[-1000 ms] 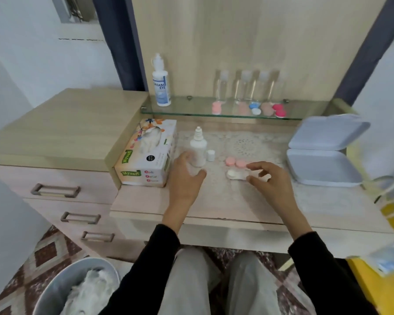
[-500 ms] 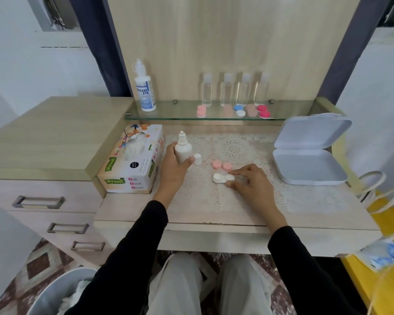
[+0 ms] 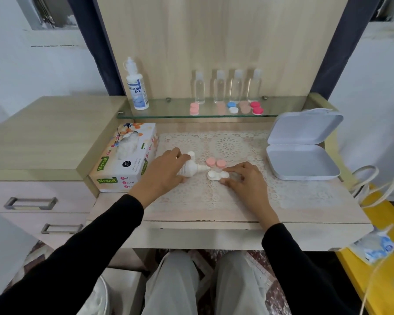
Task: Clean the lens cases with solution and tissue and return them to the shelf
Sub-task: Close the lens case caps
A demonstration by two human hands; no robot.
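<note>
Mid-frame, the left hand (image 3: 166,172) grips a small white solution bottle (image 3: 190,168), tipped sideways with its nozzle pointing at the white lens case (image 3: 217,175) lying open on the bench (image 3: 305,196). The right hand (image 3: 245,181) pinches that case between thumb and forefinger. Two pink caps (image 3: 216,162) lie just above it. A tissue box (image 3: 123,164) stands at left.

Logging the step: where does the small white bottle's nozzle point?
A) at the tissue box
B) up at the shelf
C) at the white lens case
C: the left hand holds the small white bottle sideways, nozzle toward the white lens case the right hand steadies.
</note>
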